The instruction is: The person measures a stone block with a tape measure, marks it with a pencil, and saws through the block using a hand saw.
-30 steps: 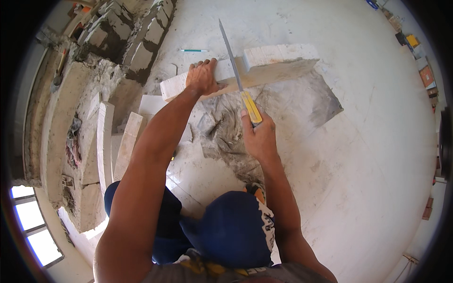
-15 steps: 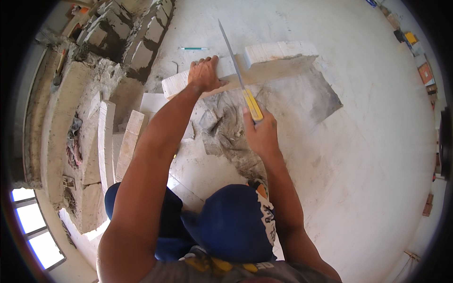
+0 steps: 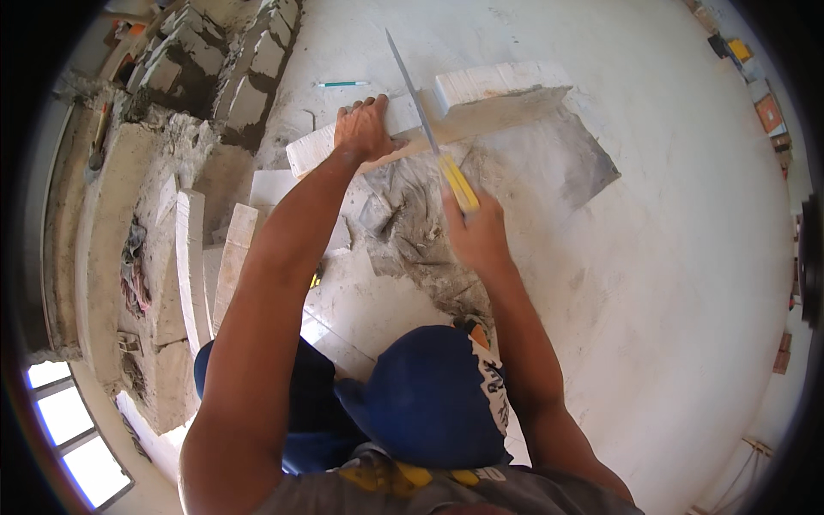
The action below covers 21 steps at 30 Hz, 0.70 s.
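A long white building block (image 3: 502, 81) lies across the floor in front of me, with a step in its top edge near the middle. My left hand (image 3: 364, 133) grips its left part, fingers over the far side and thumb toward me. In my right hand (image 3: 481, 233) is a handsaw (image 3: 457, 182) by its yellow handle. The saw's long blade points away from me and crosses the block just beside the step, right of my left hand. How deep the blade sits in the block I cannot tell.
A crumpled grey sheet (image 3: 412, 227) lies under and in front of the block. Beyond it is a green pencil-like stick (image 3: 343, 84). Cut white slabs (image 3: 193, 257) stand at my left, by a rough ledge (image 3: 129, 197) and a mortared block wall (image 3: 253, 90). Tools and boxes (image 3: 768, 112) line the far right.
My right hand and the saw have shifted only slightly, with some blur at the handle. My left hand keeps its hold on the block. The whole view has moved a little.
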{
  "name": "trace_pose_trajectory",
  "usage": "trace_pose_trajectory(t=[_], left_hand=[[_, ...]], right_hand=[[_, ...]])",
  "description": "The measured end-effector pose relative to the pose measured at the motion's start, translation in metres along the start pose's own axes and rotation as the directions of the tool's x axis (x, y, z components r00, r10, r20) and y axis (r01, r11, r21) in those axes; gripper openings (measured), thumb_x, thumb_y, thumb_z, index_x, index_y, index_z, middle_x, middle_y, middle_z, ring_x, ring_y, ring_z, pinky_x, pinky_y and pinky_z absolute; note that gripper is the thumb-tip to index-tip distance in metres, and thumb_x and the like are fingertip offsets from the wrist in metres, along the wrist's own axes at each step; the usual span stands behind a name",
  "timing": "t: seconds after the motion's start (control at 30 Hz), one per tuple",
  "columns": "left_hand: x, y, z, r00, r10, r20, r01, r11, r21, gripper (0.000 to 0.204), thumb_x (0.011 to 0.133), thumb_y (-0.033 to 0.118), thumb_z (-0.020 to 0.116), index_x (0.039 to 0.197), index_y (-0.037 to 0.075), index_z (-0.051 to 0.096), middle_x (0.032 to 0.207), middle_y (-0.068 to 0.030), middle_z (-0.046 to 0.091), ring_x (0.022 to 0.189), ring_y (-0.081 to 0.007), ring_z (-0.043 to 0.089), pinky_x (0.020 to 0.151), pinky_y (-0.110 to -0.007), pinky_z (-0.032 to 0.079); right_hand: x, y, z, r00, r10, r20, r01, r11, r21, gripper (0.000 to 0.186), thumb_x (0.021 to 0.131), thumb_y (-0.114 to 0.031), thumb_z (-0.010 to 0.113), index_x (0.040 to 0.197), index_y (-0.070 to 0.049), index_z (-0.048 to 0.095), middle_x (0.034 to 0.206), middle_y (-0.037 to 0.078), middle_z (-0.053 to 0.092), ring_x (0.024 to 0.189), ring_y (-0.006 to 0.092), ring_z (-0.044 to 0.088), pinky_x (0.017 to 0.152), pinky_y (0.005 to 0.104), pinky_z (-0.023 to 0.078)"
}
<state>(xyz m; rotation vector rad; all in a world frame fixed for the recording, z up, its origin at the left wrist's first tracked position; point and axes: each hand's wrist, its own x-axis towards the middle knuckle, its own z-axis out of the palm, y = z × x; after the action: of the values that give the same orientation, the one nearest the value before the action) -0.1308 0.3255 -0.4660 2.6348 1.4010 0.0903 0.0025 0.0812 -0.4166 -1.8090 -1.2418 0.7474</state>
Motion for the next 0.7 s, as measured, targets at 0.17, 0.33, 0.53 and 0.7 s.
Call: trace_pose_trajectory(t=[0.17,0.33,0.53,0.7], left_hand=[[0.007,-0.009,-0.001,1.000,0.013,-0.009,-0.013,1.000,0.009,0.082,0.072,0.050,0.093,0.131,0.005,0.059,0.129,-0.0158,0.070,0.127,-0.0357,0.064,0.109,-0.056,0.044],[0.004,-0.005,0.006,0.999,0.017,-0.048,-0.017,1.000,0.005,0.080,0.072,0.051,0.093,0.129,0.006,0.060,0.131,-0.0153,0.069,0.129,-0.0344,0.062,0.109,-0.056,0.044],[0.010,-0.005,-0.004,0.999,-0.012,0.042,0.012,1.000,-0.007,0.082,0.071,0.051,0.093,0.131,0.007,0.059,0.132,-0.0147,0.068,0.131,-0.0337,0.061,0.110,-0.056,0.043],[0.007,0.000,-0.004,1.000,-0.006,-0.005,0.006,1.000,0.020,0.082,0.071,0.051,0.093,0.132,0.007,0.059,0.132,-0.0153,0.069,0.131,-0.0342,0.061,0.110,-0.055,0.043]], right_hand=[[-0.171,0.010,-0.048,0.992,0.126,-0.025,-0.126,0.992,-0.001,0.037,0.104,-0.013,0.059,0.134,0.008,0.063,0.106,0.027,0.075,0.089,0.0374,0.076,0.084,0.0387,0.059],[-0.032,0.005,-0.010,0.997,-0.033,-0.073,0.034,0.999,0.009,0.036,0.103,-0.021,0.064,0.126,0.007,0.064,0.098,0.030,0.072,0.095,0.0447,0.074,0.083,0.0489,0.058],[-0.055,0.006,-0.010,0.997,0.018,-0.072,-0.010,0.993,0.114,0.041,0.105,-0.023,0.064,0.131,0.009,0.065,0.100,0.027,0.074,0.087,0.0311,0.075,0.082,0.0408,0.058],[-0.142,0.021,-0.031,0.990,-0.075,-0.122,0.074,0.997,-0.016,0.041,0.105,-0.020,0.063,0.134,0.008,0.063,0.109,0.027,0.075,0.095,0.0347,0.076,0.086,0.0388,0.059]])
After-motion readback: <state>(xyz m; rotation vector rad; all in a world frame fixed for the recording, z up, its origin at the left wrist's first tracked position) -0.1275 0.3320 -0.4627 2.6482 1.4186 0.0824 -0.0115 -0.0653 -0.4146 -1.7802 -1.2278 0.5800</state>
